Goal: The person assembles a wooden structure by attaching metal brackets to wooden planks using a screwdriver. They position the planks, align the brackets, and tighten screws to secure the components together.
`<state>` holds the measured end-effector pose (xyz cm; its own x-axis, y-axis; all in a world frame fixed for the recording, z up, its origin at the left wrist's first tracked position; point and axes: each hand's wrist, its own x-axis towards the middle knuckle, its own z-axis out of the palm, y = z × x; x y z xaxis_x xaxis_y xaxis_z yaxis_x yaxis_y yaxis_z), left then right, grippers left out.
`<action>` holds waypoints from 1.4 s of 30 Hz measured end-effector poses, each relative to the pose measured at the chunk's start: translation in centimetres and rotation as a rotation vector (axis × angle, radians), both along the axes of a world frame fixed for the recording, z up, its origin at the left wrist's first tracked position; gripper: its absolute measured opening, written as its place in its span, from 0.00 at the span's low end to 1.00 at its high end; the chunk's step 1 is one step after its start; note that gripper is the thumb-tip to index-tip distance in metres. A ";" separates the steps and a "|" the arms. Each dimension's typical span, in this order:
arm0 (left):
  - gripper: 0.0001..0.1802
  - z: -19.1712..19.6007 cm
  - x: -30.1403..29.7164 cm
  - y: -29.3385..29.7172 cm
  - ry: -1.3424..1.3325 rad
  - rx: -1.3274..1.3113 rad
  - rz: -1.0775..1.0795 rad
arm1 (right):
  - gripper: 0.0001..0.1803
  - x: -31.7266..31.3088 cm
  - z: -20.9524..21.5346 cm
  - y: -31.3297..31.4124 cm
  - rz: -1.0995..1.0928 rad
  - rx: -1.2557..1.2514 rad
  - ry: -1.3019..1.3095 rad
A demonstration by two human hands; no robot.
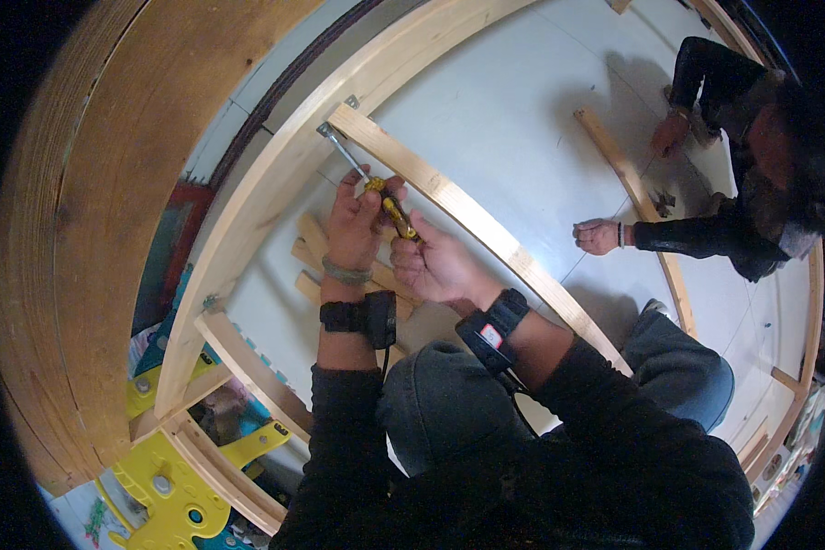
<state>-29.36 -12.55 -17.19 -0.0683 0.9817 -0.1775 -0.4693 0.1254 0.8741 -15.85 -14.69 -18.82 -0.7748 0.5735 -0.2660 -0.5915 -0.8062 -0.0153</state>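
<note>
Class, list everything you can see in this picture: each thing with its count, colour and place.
Screwdriver: one, yellow-handled, tip at the frame corner.
Wooden frame: one, pale, on the floor.
Metal brackets: two visible, grey, at frame joints.
Loose wood pieces: a few, pale, under the hands.
Plastic toy: one, yellow, lower left.
Co-worker: one, dark clothes, upper right, hand on a slat.
Left hand: on the screwdriver.
Right hand: on its handle.

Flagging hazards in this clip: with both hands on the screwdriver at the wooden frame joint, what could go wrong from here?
The screwdriver meets the metal bracket at a slant, so its tip might slip off and gouge the slat. The left hand grips near the shaft, so a slip could pinch its fingers. Loose wood pieces beneath could shift.
</note>
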 end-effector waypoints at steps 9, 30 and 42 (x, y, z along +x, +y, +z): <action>0.20 0.1 -0.6 0.9 0.677 -0.132 0.089 | 0.08 -1.2 -0.2 0.1 -0.262 0.422 -0.757; 0.22 1.6 0.5 -0.5 0.054 0.031 0.039 | 0.22 0.0 0.5 0.7 0.093 0.052 -0.135; 0.16 0.8 -0.7 0.3 0.287 0.012 0.041 | 0.15 -1.8 0.4 0.2 -0.121 0.166 -0.580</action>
<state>-30.11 -12.21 -16.43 -0.1542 0.9789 -0.1339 -0.2071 0.1005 0.9731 -17.63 -14.49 -18.42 -0.4575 0.7179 -0.5247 -0.5361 -0.6934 -0.4814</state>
